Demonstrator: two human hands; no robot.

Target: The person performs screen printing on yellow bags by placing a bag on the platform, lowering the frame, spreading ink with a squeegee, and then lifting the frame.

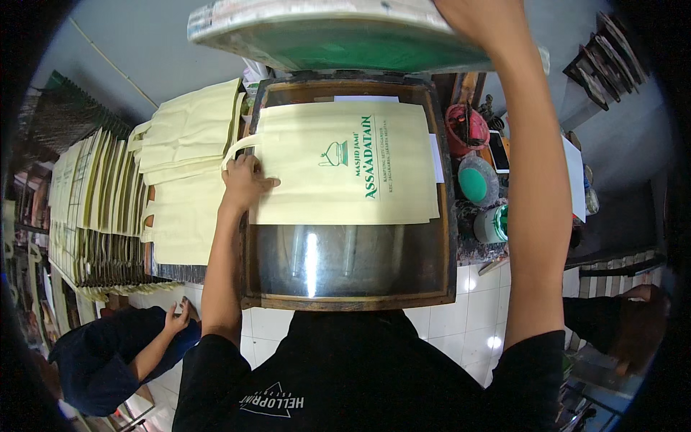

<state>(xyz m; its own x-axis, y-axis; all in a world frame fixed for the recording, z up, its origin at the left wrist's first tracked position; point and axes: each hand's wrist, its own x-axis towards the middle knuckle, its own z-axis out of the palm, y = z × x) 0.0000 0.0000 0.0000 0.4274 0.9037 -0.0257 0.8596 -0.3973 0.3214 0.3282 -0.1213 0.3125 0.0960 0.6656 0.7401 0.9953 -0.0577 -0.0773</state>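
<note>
A pale yellow tote bag [309,194] lies flat, its handle toward the left, on a glass-topped wooden-framed printing table [353,291]. Green lettering and a small emblem show on its right half. At the bag's left edge, beside the handle, is my left hand [247,181], fingers curled at the edge and thumb stretched over the cloth. My right hand [479,18] grips the edge of a raised silk-screen frame [345,45], which tilts above the table's far side with green on its underside. The upper part of that hand is cut off by the picture's edge.
More yellow bags [187,129] are stacked left of the table, with a wire rack [93,187] of bags beyond. On the right stand a red bucket [461,119], a phone [498,151] and a tub of green ink [493,225]. Another person [122,353] is at lower left.
</note>
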